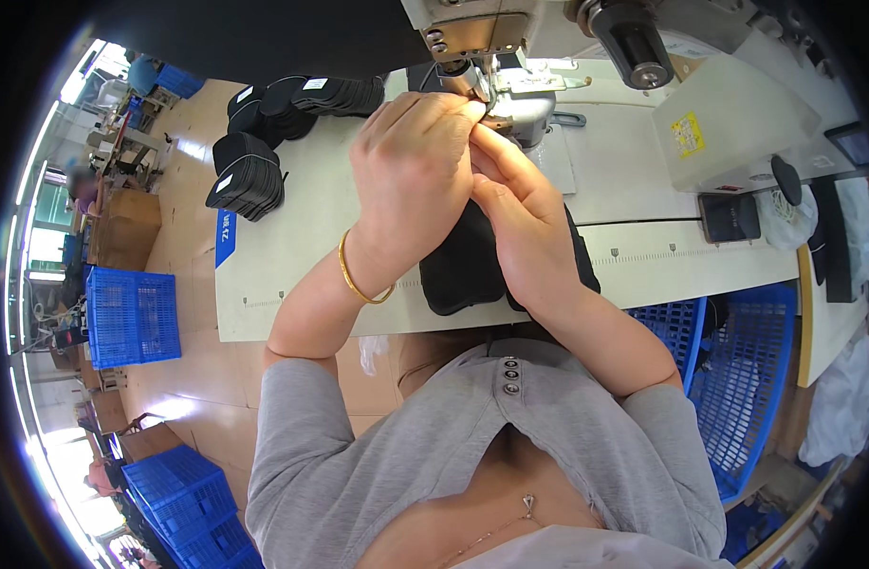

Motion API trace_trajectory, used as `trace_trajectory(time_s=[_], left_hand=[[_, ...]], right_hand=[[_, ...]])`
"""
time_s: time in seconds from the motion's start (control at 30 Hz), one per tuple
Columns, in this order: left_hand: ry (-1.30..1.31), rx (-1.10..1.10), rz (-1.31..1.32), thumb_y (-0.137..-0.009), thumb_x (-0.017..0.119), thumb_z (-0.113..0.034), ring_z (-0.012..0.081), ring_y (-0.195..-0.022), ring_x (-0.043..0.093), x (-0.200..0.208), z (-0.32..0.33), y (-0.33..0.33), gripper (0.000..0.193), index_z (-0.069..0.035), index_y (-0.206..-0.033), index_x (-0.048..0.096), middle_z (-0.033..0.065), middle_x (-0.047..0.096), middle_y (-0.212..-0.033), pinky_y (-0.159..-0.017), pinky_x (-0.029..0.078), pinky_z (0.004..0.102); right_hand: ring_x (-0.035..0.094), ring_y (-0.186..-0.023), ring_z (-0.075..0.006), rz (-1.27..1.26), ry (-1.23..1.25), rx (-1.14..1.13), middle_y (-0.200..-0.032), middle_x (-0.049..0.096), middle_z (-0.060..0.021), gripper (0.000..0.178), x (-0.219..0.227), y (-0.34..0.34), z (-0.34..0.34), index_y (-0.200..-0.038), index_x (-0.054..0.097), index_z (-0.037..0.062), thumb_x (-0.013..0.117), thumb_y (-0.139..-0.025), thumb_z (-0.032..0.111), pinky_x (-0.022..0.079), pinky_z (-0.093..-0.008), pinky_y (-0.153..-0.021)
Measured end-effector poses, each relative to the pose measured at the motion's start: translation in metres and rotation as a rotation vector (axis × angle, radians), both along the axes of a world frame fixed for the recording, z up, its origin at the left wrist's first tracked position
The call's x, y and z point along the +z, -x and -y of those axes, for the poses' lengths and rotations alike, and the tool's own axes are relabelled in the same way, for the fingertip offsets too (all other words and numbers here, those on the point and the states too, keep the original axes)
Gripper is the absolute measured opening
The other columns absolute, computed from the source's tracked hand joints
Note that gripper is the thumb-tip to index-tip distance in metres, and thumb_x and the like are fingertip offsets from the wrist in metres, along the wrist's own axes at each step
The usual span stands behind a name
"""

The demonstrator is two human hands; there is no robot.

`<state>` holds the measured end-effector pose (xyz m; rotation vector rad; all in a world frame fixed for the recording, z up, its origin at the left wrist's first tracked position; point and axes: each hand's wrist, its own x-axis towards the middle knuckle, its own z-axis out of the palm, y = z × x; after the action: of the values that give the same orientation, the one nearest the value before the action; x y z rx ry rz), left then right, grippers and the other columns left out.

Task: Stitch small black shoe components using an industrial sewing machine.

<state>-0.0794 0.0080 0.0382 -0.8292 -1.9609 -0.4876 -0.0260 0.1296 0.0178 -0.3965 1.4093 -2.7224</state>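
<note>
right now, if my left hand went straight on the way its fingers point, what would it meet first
Your left hand would probably meet the sewing machine's metal workings first; depth is unclear there, so it might brush the right hand sooner.

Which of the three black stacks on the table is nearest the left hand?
The rightmost stack: its right end lies close to the left hand, while the back-left stack and front-left stack sit farther left.

bundles (248, 178) on table (316, 185), left of sewing machine (474, 36), crates (133, 318) farther left
</note>
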Motion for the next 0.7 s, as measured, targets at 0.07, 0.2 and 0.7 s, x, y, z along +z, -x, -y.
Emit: trace_trajectory(time_s=[0.07,0.2,0.7], left_hand=[[0.002,0.008,0.008,-0.066,0.063,0.0,0.0233,-0.073,0.062,0.0,-0.001,0.0,0.019,-0.001,-0.084,0.068,0.0061,0.065,-0.08,-0.065,0.05,0.0349],[0.003,0.037,0.042,-0.067,0.062,0.0,0.0239,-0.072,0.061,0.0,-0.003,-0.003,0.018,-0.002,-0.085,0.067,0.0057,0.064,-0.08,-0.065,0.049,0.0352],[0.315,0.137,0.06,-0.066,0.066,-0.003,0.0213,-0.08,0.057,0.011,0.018,-0.017,0.045,-0.006,-0.111,0.068,0.005,0.055,-0.091,-0.065,0.046,0.0319]], right_hand=[[0.045,-0.132,-0.0213,-0.005,-0.011,-0.003,-0.14,0.048,-0.0183,0.048,-0.001,0.0,-0.001,-0.141,0.038,-0.0106,0.039,-0.093,-0.006,0.035,-0.0312,-0.111],[0.046,-0.131,-0.0206,-0.012,-0.041,-0.017,-0.139,0.049,-0.018,0.047,0.001,-0.002,-0.003,-0.14,0.039,-0.0107,0.039,-0.093,-0.005,0.036,-0.0306,-0.11],[0.048,-0.129,-0.0209,-0.05,-0.143,-0.008,-0.14,0.049,-0.0167,0.047,-0.004,-0.002,-0.006,-0.143,0.038,-0.0071,0.042,-0.098,0.002,0.037,-0.0335,-0.11]])
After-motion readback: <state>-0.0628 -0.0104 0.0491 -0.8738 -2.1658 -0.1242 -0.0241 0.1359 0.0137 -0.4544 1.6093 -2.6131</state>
